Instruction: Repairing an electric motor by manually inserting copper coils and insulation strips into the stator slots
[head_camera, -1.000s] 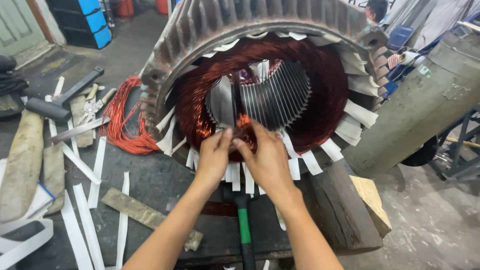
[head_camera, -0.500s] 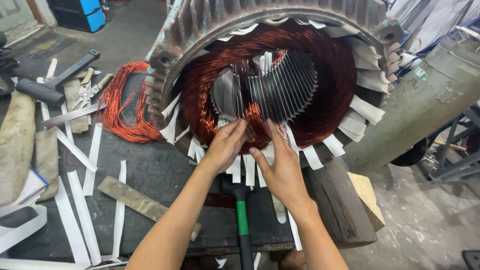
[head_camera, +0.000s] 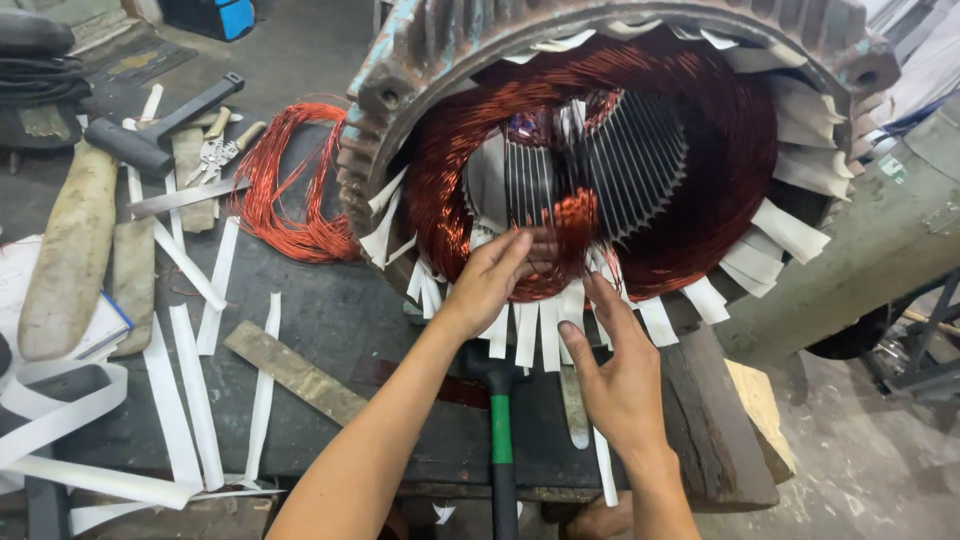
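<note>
A large motor stator (head_camera: 610, 140) lies on its side on the dark workbench (head_camera: 330, 310), its rusty finned housing ringed with copper windings (head_camera: 690, 130) and white insulation paper strips (head_camera: 530, 330). My left hand (head_camera: 495, 275) presses its fingers against the copper coil at the lower rim of the bore. Just below that rim my right hand (head_camera: 615, 365) is spread open, its fingertips touching the paper strips and the loose wires. A green-handled hammer (head_camera: 500, 430) lies under my arms.
A loose bundle of copper wire (head_camera: 290, 190) lies left of the stator. A black mallet (head_camera: 160, 125), pliers (head_camera: 215, 150), wooden sticks (head_camera: 70, 250) and several white paper strips (head_camera: 190, 390) are scattered at the left. A wooden block (head_camera: 715, 420) props the stator. A grey cylinder (head_camera: 870, 250) stands at the right.
The camera has moved closer and to the right. My right hand has dropped from the coil and opened flat below the rim; my left hand stays on the coil.
</note>
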